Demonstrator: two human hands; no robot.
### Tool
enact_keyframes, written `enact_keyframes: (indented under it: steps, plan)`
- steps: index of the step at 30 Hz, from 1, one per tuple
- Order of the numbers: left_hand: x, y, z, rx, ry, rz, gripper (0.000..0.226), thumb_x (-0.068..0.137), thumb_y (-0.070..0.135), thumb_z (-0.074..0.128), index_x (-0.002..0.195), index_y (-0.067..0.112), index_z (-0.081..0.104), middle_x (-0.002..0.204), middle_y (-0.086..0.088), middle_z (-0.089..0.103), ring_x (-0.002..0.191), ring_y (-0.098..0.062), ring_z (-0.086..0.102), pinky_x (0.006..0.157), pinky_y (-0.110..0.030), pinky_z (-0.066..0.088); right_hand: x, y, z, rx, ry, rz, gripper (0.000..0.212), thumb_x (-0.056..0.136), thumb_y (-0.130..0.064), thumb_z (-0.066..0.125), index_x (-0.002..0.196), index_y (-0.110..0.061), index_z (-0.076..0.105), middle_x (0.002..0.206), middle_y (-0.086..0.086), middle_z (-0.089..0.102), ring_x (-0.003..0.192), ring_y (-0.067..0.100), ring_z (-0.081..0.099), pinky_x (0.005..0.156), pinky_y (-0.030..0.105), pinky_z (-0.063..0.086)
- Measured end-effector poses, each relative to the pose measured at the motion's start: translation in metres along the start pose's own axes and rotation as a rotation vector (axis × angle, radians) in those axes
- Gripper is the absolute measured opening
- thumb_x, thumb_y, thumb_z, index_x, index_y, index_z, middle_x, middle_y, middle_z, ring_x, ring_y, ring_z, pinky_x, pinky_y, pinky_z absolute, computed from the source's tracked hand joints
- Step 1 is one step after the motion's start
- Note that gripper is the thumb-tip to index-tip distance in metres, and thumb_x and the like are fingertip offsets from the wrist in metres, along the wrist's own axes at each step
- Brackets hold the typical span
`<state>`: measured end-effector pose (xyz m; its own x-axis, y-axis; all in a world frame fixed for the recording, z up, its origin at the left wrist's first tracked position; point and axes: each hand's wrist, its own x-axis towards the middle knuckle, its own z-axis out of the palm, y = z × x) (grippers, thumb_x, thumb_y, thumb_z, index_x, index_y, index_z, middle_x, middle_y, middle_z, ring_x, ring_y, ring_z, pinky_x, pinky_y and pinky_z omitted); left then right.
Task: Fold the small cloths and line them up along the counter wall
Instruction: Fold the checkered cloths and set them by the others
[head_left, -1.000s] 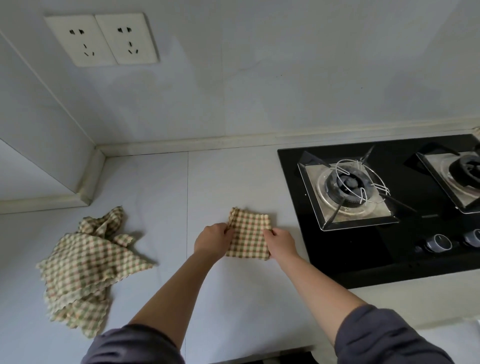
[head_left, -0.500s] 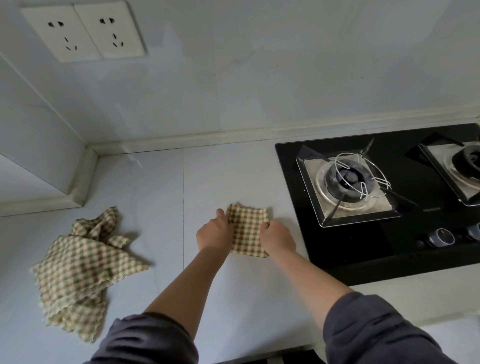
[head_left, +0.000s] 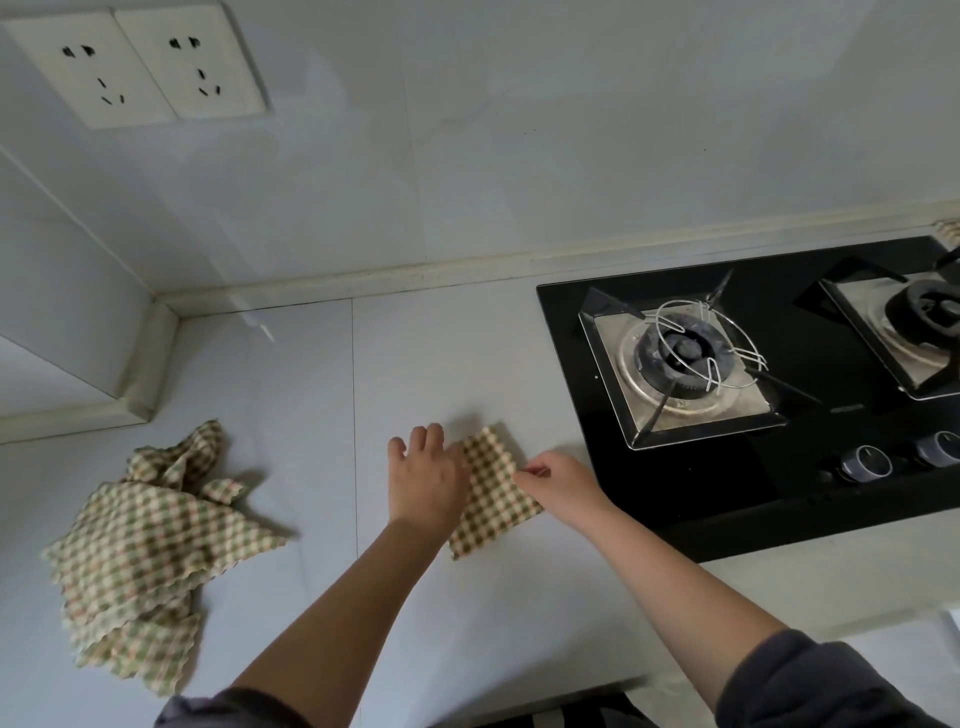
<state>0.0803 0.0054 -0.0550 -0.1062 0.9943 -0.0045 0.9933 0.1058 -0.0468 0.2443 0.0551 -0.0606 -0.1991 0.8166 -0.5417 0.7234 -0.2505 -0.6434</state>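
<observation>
At the bottom edge, two grey sleeves (head_left: 810, 680) frame the view, and bare forearms reach forward over the pale counter (head_left: 291, 395); the left hand (head_left: 427, 480) lies with fingers straight and slightly spread, palm down on the left edge of a small folded cloth (head_left: 493, 499); the right hand (head_left: 563, 483) has thumb and forefinger curled together, pinching the cloth's right edge; the folded cloth, checked in cream, green and pink, lies flat on the counter between the two hands, a narrow rectangle tilted a little, just left of the black glass hob (head_left: 701, 499) and well short of the wall; off to the left, apart from the hands, a loose pile (head_left: 145, 551) of the same checked cloths sits crumpled and unfolded; on the hob's front strip are two round knobs (head_left: 865, 462); behind them a burner (head_left: 685, 358) on a steel plate carries a wire ring, and a second burner (head_left: 924, 312) is cut off by the right edge; farther back a cream upstand (head_left: 415, 270) runs along the foot of the wall; at its far right end a sliver of checked fabric (head_left: 950, 227) shows, too small to tell more; high on the wall at the left is a double socket (head_left: 140, 67)
</observation>
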Motion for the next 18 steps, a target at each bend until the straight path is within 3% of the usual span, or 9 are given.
enact_keyframes:
  steps: [1,3,5,9,12,14,16,18]
  plan:
    - [0.003,-0.001,-0.003,-0.009,0.007,-0.022,0.022,0.085,0.032,0.058,0.101,0.017,0.063,0.105,-0.002,0.056,0.097,-0.023,0.051,0.087,-0.038,0.035,-0.001,0.002,0.0,-0.014,-0.012,-0.015,0.016,0.085,-0.03,0.065,0.095,-0.017,0.066,0.086,-0.006,0.061,0.086,0.012,0.059,0.075,0.023,0.044]
    - [0.014,-0.001,-0.006,-0.086,-0.14,-0.076,0.035,0.09,0.037,0.052,0.119,0.017,0.049,0.116,0.0,0.052,0.107,-0.021,0.049,0.092,-0.036,0.032,-0.003,0.004,0.001,-0.053,-0.016,-0.04,0.02,0.082,-0.029,0.067,0.097,-0.016,0.067,0.088,-0.007,0.062,0.087,0.01,0.058,0.072,0.021,0.04]
    - [0.026,0.006,-0.01,-0.157,-0.29,-0.12,0.041,0.09,0.037,0.053,0.124,0.017,0.04,0.112,0.001,0.055,0.104,-0.019,0.052,0.091,-0.036,0.031,-0.005,0.004,0.002,-0.066,-0.023,-0.056,0.019,0.079,-0.027,0.069,0.096,-0.017,0.066,0.089,-0.007,0.063,0.086,0.01,0.059,0.071,0.021,0.04]
    - [0.037,0.012,-0.01,-0.319,-0.481,-0.221,0.027,0.082,0.018,0.053,0.109,0.018,0.047,0.08,0.006,0.054,0.081,-0.017,0.053,0.082,-0.034,0.027,-0.009,0.008,-0.002,-0.079,-0.068,-0.078,0.015,0.074,-0.018,0.072,0.085,-0.022,0.062,0.082,-0.006,0.066,0.079,0.011,0.062,0.073,0.023,0.048]
    - [0.036,0.005,-0.013,-0.373,-0.522,-0.161,0.017,0.08,0.015,0.055,0.095,0.02,0.053,0.083,0.005,0.051,0.085,-0.017,0.05,0.083,-0.031,0.029,-0.014,0.009,-0.007,-0.114,-0.093,-0.098,0.023,0.07,-0.011,0.072,0.07,-0.028,0.057,0.071,-0.009,0.061,0.07,0.01,0.058,0.065,0.02,0.044]
    - [0.032,-0.003,-0.02,-0.494,-0.508,-0.088,0.014,0.08,0.014,0.059,0.083,0.02,0.047,0.081,0.004,0.048,0.085,-0.019,0.051,0.074,-0.026,0.034,-0.018,0.009,-0.011,-0.16,-0.082,-0.179,0.03,0.071,-0.009,0.07,0.064,-0.031,0.051,0.074,-0.007,0.055,0.071,0.01,0.053,0.064,0.02,0.04]
    - [0.022,-0.014,-0.031,-0.712,-0.459,-0.024,0.022,0.079,0.009,0.062,0.077,0.023,0.044,0.076,0.005,0.05,0.077,-0.016,0.05,0.06,-0.019,0.036,-0.024,0.006,-0.019,-0.202,-0.068,-0.305,0.03,0.072,-0.01,0.07,0.069,-0.032,0.05,0.091,-0.004,0.051,0.086,0.014,0.053,0.078,0.023,0.041]
    - [0.008,-0.025,-0.049,-0.923,-0.388,0.026,0.03,0.078,0.002,0.063,0.078,0.028,0.049,0.075,0.009,0.055,0.069,-0.007,0.05,0.055,-0.012,0.037,-0.031,-0.001,-0.028,-0.242,-0.134,-0.431,0.023,0.075,-0.012,0.07,0.092,-0.024,0.06,0.109,-0.006,0.045,0.106,0.01,0.048,0.095,0.023,0.037]
